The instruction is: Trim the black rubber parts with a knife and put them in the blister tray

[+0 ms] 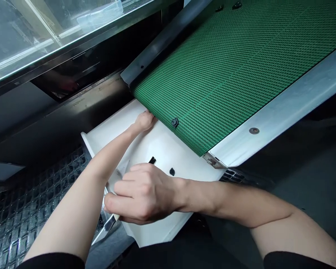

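My left hand (145,120) reaches over the white tray (112,130) to the lower edge of the green conveyor belt (226,74). Its fingers are curled at that edge, and whatever they grip is hidden. Closer to me, my right hand (145,192) is closed in a fist above the tray's near side. A pale bit shows under the fist, too little to name. Beside the right hand a small black part (172,171) and a black strip (152,160) lie on the tray. One dark round part (174,122) sits on the belt near its lower end.
A metal side rail (280,108) runs along the belt's right, and a dark rail (159,46) along its left. Two more dark parts are high on the belt. Machine panels with a window (58,30) stand at left, above a patterned floor mat (44,209).
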Demonstrator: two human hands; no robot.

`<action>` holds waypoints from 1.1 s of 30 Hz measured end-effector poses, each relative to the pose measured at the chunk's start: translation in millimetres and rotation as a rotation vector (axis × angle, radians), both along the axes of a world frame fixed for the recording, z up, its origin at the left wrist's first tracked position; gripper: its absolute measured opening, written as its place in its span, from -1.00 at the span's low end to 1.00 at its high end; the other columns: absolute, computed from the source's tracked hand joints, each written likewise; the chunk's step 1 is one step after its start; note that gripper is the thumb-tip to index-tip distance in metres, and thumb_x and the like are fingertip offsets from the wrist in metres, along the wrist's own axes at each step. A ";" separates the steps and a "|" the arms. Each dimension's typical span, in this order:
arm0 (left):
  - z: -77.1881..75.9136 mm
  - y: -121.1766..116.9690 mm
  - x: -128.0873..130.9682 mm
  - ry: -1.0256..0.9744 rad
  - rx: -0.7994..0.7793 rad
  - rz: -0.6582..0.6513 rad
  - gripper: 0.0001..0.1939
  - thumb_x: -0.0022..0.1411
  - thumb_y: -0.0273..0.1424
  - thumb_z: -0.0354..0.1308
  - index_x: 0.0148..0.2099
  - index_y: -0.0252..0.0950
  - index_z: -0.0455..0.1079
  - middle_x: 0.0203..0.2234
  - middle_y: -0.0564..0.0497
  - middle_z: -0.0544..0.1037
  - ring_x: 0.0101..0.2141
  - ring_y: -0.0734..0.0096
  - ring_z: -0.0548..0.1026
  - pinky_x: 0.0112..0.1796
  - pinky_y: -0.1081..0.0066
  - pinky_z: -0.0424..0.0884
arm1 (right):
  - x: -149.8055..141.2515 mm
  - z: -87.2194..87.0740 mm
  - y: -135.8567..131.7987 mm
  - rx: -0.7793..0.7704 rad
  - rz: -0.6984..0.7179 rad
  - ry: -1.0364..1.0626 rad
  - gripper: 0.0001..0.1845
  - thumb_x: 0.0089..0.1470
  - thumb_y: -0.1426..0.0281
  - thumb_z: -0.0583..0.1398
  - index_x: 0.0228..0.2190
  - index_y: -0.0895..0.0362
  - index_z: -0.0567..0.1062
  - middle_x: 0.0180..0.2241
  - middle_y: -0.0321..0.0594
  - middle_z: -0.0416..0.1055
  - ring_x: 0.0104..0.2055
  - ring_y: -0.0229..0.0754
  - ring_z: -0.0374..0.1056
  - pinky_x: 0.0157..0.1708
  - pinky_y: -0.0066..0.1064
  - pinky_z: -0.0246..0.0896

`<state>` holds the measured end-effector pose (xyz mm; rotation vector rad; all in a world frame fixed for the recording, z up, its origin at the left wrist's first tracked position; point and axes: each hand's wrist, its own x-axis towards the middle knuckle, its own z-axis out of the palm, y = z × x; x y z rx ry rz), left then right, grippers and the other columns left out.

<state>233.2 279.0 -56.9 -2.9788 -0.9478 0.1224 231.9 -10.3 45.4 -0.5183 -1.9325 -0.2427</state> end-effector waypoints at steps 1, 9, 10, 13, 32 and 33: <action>0.2 -0.6 -1.3 0.011 -0.001 -0.006 -0.56 0.63 -0.43 -0.10 0.34 -0.35 0.49 0.28 -0.31 0.56 0.18 -0.09 0.59 0.19 0.07 0.57 | -0.1 -0.9 0.9 0.006 0.001 0.001 -0.79 0.32 0.54 0.25 -0.40 0.15 0.49 -0.44 -0.37 0.14 -0.46 -0.21 0.04 -0.48 -0.26 -0.17; 12.7 -7.4 -21.5 0.111 0.009 0.011 -0.61 0.62 -0.46 0.01 0.37 -0.40 0.40 0.24 -0.30 0.51 -0.06 0.19 0.61 0.05 0.16 0.60 | -0.5 -8.2 9.7 0.030 0.041 -0.021 -0.78 0.46 0.44 0.24 -0.32 0.14 0.53 -0.42 -0.38 0.29 -0.44 -0.20 0.16 -0.44 -0.25 -0.06; 14.4 -8.7 -25.0 0.122 0.012 0.030 -0.63 0.62 -0.45 0.04 0.36 -0.40 0.40 0.22 -0.28 0.51 -0.09 0.22 0.60 0.04 0.17 0.60 | -0.3 -8.8 10.5 0.035 0.040 -0.019 -0.76 0.48 0.44 0.21 -0.32 0.14 0.53 -0.42 -0.38 0.30 -0.44 -0.20 0.16 -0.44 -0.25 -0.05; 18.0 -13.1 -36.1 0.157 0.016 0.083 -0.67 0.61 -0.41 0.13 0.31 -0.39 0.43 0.17 -0.23 0.53 -0.09 0.23 0.58 0.03 0.17 0.60 | 0.6 -10.3 12.2 0.030 0.049 -0.027 -0.71 0.53 0.43 0.16 -0.32 0.14 0.51 -0.42 -0.38 0.30 -0.45 -0.21 0.16 -0.44 -0.25 -0.03; 39.1 -26.5 -90.5 0.168 -0.206 -0.049 -0.82 0.41 -0.52 0.24 0.03 -0.31 0.53 0.01 -0.09 0.53 -0.22 0.35 0.45 -0.07 0.31 0.44 | -4.1 -17.0 17.1 0.076 0.074 -0.006 -0.73 0.49 0.39 0.13 -0.34 0.11 0.42 -0.45 -0.43 0.28 -0.50 -0.25 0.17 -0.52 -0.30 -0.10; 38.3 -27.0 -91.3 0.172 -0.206 -0.063 -0.84 0.40 -0.53 0.23 0.00 -0.32 0.53 -0.01 -0.08 0.53 -0.23 0.36 0.43 -0.08 0.31 0.43 | -4.0 -16.9 17.0 0.078 0.073 -0.014 -0.74 0.48 0.40 0.13 -0.34 0.11 0.43 -0.45 -0.43 0.28 -0.50 -0.25 0.17 -0.51 -0.30 -0.09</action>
